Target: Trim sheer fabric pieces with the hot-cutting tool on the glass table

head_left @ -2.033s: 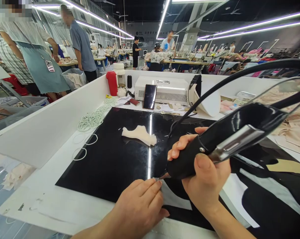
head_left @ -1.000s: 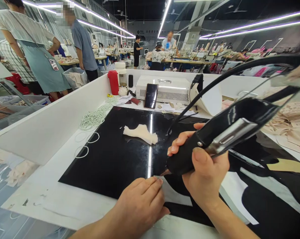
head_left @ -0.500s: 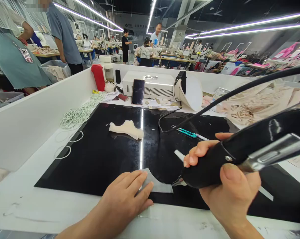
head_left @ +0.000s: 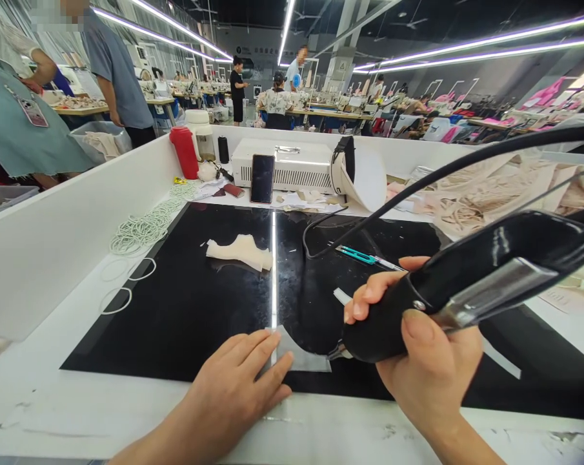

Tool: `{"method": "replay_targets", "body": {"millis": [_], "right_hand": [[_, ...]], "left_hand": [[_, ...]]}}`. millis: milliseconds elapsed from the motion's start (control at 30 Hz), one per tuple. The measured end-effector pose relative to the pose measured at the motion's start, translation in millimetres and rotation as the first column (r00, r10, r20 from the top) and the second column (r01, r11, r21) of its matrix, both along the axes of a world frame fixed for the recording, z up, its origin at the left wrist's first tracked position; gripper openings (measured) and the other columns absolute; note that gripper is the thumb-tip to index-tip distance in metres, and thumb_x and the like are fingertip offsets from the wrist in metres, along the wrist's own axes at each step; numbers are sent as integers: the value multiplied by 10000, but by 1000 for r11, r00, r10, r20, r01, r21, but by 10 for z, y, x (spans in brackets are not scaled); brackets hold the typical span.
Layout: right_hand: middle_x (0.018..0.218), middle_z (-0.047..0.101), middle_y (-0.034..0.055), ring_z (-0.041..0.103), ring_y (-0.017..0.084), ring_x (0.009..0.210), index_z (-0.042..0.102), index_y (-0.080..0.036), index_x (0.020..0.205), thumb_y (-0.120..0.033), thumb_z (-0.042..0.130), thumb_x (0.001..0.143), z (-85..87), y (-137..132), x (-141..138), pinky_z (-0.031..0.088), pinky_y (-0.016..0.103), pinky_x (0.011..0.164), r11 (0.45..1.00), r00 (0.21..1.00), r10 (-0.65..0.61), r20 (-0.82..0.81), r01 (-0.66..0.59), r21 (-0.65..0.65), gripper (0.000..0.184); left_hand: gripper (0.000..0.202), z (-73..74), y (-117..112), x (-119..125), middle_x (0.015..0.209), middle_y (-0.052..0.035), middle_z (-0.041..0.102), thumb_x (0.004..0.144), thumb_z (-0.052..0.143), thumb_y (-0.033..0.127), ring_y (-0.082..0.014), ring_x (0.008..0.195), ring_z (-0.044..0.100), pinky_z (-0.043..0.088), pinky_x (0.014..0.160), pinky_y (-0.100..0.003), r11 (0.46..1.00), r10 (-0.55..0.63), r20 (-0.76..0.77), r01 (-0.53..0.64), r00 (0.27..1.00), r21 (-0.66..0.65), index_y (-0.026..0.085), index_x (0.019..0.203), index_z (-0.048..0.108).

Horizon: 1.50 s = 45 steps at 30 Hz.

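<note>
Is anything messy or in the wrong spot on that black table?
A few things look loose: white rings spill in a heap off the black mat's left edge, and small scraps lie beside the right hand holding the black tool. Nothing looks broken.

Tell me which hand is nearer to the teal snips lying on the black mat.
Right. The right hand, gripping the black tool, sits just below the teal snips. The left hand lies flat on the grey fabric piece, farther down-left.
</note>
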State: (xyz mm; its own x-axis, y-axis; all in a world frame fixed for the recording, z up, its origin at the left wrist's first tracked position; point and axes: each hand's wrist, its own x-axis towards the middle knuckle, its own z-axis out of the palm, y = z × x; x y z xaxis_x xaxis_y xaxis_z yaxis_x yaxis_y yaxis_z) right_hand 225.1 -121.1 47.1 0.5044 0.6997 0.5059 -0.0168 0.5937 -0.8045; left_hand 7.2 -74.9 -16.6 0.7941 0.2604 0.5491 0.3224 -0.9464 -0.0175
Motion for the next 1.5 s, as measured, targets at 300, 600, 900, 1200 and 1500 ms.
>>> {"method": "replay_targets", "body": {"millis": [300, 600, 900, 1200, 1500], "right_hand": [[838, 679, -23, 654, 160, 625, 667, -273, 1177, -433, 850, 859, 13, -81, -19, 599, 310, 560, 1000, 1000, -3, -11, 3, 14, 400], [861, 689, -25, 662, 161, 652, 668, -281, 1184, -425, 853, 860, 17, -36, 27, 603, 319, 599, 1000, 1000, -7, -1, 7, 6, 400], [921, 704, -4, 687, 181, 749, 663, -301, 1245, -388, 909, 815, 110, 32, -85, 608, 326, 657, 995, 997, 69, -16, -70, -77, 503], [873, 704, -27, 675, 163, 725, 626, -295, 1181, -412, 858, 867, 56, 267, -502, 595, 302, 667, 976, 975, 210, -77, -214, -38, 407], [840, 683, -26, 641, 163, 659, 597, -285, 1179, -397, 845, 873, 76, 314, -652, 552, 290, 545, 969, 968, 240, -66, -243, -33, 410]], "left_hand": [[305, -31, 12, 4, 1209, -130, 782, 1133, 457, 290, -267, 1104, 766, 670, 827, -400, 1000, -6, 15, 6, 1000, 18, 153, 1184, 725], [305, 24, 56, 16, 1247, -134, 762, 1134, 452, 304, -257, 1125, 751, 653, 894, -415, 999, -7, -35, 6, 999, -31, 159, 1197, 713], [330, 144, 173, -103, 1427, -111, 677, 1091, 564, 319, -254, 1342, 637, 516, 1178, -509, 972, 3, -83, -23, 997, -233, 173, 1383, 613], [342, 82, 120, -531, 1307, -108, 693, 939, 789, 256, -248, 1206, 672, 591, 1055, -407, 878, 189, -8, -173, 982, -446, 175, 1259, 700], [86, 42, 100, -366, 1206, -64, 721, 935, 758, 161, -230, 1125, 664, 567, 1004, -396, 851, 223, 101, -143, 970, -506, 194, 992, 702]]}}
